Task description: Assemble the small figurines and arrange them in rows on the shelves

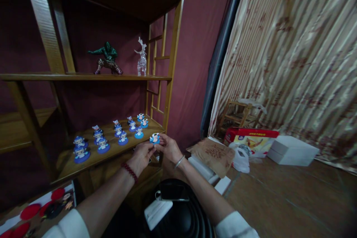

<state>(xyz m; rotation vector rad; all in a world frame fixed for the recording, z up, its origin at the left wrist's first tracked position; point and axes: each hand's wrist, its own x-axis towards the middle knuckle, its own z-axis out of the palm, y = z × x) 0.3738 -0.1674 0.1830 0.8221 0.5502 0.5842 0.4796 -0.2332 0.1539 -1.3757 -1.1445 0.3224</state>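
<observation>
The left hand [141, 156] and right hand [169, 148] pinch a blue-based chibi figurine [154, 138] between their fingertips just above the wooden shelf's [149, 128] near right edge, with rows of matching figurines [118, 134] already standing farther left.

- No wording can be read clearly anywhere in view.
- A red-and-yellow cardboard box [250, 140] has a line of small lettering along its red top edge, too blurred to read.
- A crumpled brown paper sheet [212, 157] bears dark printed marks, also illegible.
- A small figurine on a round blue base [154, 138] shows no readable lettering.
</observation>
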